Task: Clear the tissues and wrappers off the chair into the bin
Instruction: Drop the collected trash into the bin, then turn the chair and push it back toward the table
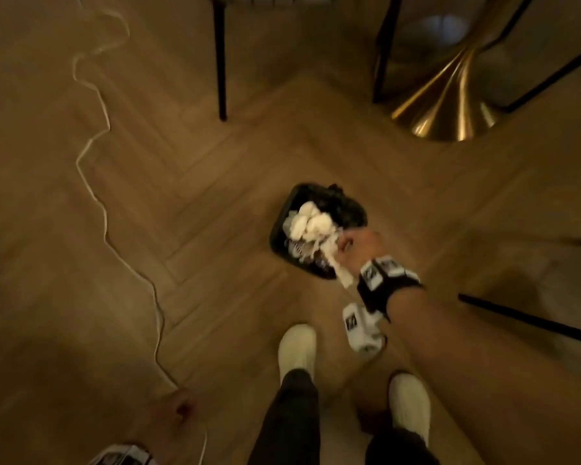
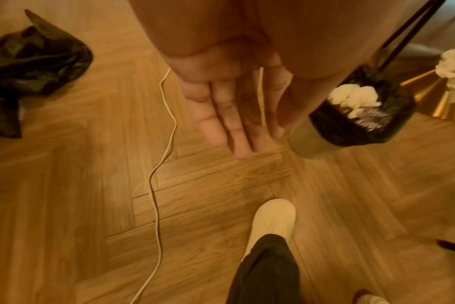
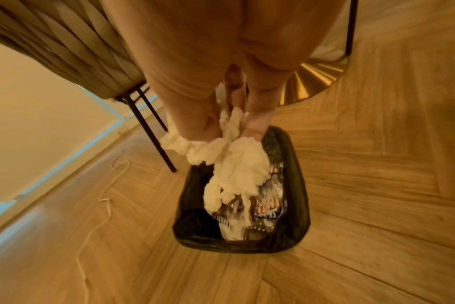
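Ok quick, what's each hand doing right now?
Left hand: open, fingers straight, holding nothing.
Right hand: pinching crumpled tissues above the bin.

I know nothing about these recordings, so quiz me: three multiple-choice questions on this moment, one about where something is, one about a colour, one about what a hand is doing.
1. Where is the right hand?
A. Above the bin
B. On the chair seat
C. Flat on the floor

2. What colour is the liner in the bin?
A. White
B. Black
C. Blue

3. What is the left hand doing?
A. Gripping a wrapper
B. Pulling the cable
C. Hanging open, holding nothing

Answers:
1. A: the right wrist view shows the fingers just over the bin's mouth.
2. B: a dark bag lines the rim and walls.
3. C: the left wrist view shows its fingers straight and bare, while the right hand pinches the crumpled tissues over the wrappers already inside.
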Demonstrator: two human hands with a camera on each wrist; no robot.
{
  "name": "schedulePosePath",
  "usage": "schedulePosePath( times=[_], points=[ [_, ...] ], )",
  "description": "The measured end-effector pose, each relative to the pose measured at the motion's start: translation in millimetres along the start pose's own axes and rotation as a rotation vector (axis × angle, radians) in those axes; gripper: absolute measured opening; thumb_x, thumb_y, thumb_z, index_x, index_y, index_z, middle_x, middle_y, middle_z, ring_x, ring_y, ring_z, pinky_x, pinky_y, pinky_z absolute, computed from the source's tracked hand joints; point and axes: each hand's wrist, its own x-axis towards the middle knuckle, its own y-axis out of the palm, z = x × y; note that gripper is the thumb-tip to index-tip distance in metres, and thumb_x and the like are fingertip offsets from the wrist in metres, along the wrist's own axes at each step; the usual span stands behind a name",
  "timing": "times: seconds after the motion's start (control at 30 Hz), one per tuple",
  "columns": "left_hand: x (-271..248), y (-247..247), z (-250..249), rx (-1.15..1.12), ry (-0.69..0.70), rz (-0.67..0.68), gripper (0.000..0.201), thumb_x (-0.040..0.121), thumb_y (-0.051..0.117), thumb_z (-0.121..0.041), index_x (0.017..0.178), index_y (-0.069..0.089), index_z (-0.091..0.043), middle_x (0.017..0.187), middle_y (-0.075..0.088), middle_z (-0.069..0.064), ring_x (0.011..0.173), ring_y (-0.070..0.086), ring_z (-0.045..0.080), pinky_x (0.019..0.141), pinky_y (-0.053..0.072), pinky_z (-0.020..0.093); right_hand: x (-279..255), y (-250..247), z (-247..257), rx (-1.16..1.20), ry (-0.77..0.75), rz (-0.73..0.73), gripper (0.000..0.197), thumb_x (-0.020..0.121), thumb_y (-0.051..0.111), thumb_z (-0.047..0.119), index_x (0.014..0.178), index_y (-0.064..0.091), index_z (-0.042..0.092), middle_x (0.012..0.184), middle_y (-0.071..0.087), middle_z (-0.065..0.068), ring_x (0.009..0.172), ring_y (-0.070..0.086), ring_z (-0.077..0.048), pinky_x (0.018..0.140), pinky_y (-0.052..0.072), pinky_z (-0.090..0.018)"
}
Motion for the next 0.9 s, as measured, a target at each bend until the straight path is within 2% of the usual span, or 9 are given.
schedulePosePath(
  times=[0.07, 0.13, 0.2, 0.27, 0.33, 0.53, 0.67, 0.8, 0.9],
  points=[
    [10.2, 1.6, -13.0, -0.062, 0.03, 0.018, 0.016, 0.067, 0.049, -0.048, 0.073, 0.057, -0.035, 0.091, 0.07, 0.005, 0.084, 0.063, 0.023, 0.083, 0.047, 0.03, 26.0, 23.9, 1.6, -0.035, 0.027, -0.008, 0.008, 0.081, 0.064, 0.013, 0.082, 0.068, 0.005, 0.098, 0.069, -0.019, 0.096, 0.063, -0.036, 0.089, 0.051, -0.04],
    [18.9, 7.7, -18.6, -0.081, 0.067, -0.005, 0.013, 0.074, 0.052, -0.041, 0.078, 0.055, -0.029, 0.094, 0.071, 0.009, 0.089, 0.064, 0.026, 0.087, 0.049, 0.034, 43.2, 34.7, 1.7, -0.043, 0.071, 0.0, 0.021, 0.082, 0.066, 0.016, 0.101, 0.067, 0.008, 0.114, 0.066, -0.015, 0.108, 0.06, -0.034, 0.096, 0.048, -0.036],
    [26.4, 14.9, -17.3, -0.111, 0.032, 0.028, 0.004, 0.078, 0.054, -0.039, 0.075, 0.053, -0.036, 0.092, 0.071, 0.003, 0.088, 0.064, 0.022, 0.086, 0.05, 0.036, 46.4, 32.5, 2.4, -0.044, 0.085, 0.002, 0.038, 0.081, 0.07, 0.021, 0.117, 0.062, 0.012, 0.124, 0.061, -0.012, 0.113, 0.058, -0.031, 0.098, 0.046, -0.034],
    [29.6, 18.4, -18.6, -0.175, 0.056, 0.015, 0.011, 0.067, 0.051, -0.046, 0.066, 0.056, -0.037, 0.079, 0.07, 0.001, 0.079, 0.065, 0.022, 0.078, 0.053, 0.04, 33.3, 20.5, 2.5, -0.033, 0.054, -0.005, 0.036, 0.08, 0.071, 0.022, 0.114, 0.063, 0.014, 0.119, 0.064, -0.012, 0.108, 0.06, -0.03, 0.094, 0.049, -0.033],
    [25.9, 15.7, -25.8, -0.191, 0.1, 0.0, 0.019, 0.061, 0.047, -0.05, 0.075, 0.057, -0.044, 0.073, 0.069, -0.001, 0.073, 0.064, 0.02, 0.073, 0.053, 0.039, 4.6, 0.1, 0.7, -0.053, 0.013, 0.057, 0.024, 0.08, 0.069, 0.021, 0.104, 0.068, 0.015, 0.109, 0.069, -0.009, 0.1, 0.064, -0.026, 0.086, 0.05, -0.029],
    [-39.9, -62.4, -107.7, 0.003, 0.236, 0.018, 0.007, 0.085, 0.059, -0.023, 0.082, 0.058, -0.029, 0.097, 0.07, 0.002, 0.086, 0.061, 0.017, 0.076, 0.04, 0.023, -150.0, -89.2, -22.0, -0.159, 0.112, 0.217, 0.021, 0.083, 0.062, 0.023, 0.102, 0.069, 0.019, 0.107, 0.067, -0.002, 0.098, 0.063, -0.021, 0.092, 0.051, -0.034],
    [-92.7, -107.1, -168.1, 0.061, 0.328, -0.058, 0.013, 0.087, 0.058, -0.023, 0.092, 0.065, -0.015, 0.092, 0.068, 0.007, 0.082, 0.06, 0.022, 0.074, 0.046, 0.029, -266.1, -145.9, -49.3, -0.135, 0.274, 0.221, 0.016, 0.081, 0.058, 0.029, 0.094, 0.067, 0.029, 0.106, 0.067, 0.001, 0.098, 0.063, -0.019, 0.087, 0.051, -0.029],
    [-129.6, -111.2, -238.1, 0.214, 0.487, -0.063, 0.023, 0.085, 0.058, -0.009, 0.07, 0.055, -0.026, 0.086, 0.066, 0.015, 0.084, 0.062, 0.033, 0.081, 0.052, 0.044, -376.3, -189.2, -78.6, -0.025, 0.374, 0.113, 0.018, 0.088, 0.055, 0.02, 0.099, 0.069, 0.017, 0.103, 0.07, -0.003, 0.095, 0.064, -0.019, 0.078, 0.047, -0.025],
    [-180.3, -91.3, -304.2, 0.507, 0.625, 0.0, 0.009, 0.087, 0.053, -0.019, 0.089, 0.061, -0.022, 0.096, 0.066, 0.006, 0.089, 0.062, 0.024, 0.083, 0.052, 0.039, -450.5, -207.2, -113.7, 0.055, 0.457, -0.009, 0.018, 0.089, 0.054, 0.021, 0.099, 0.069, 0.016, 0.097, 0.072, -0.004, 0.09, 0.066, -0.019, 0.075, 0.048, -0.027]
  ],
)
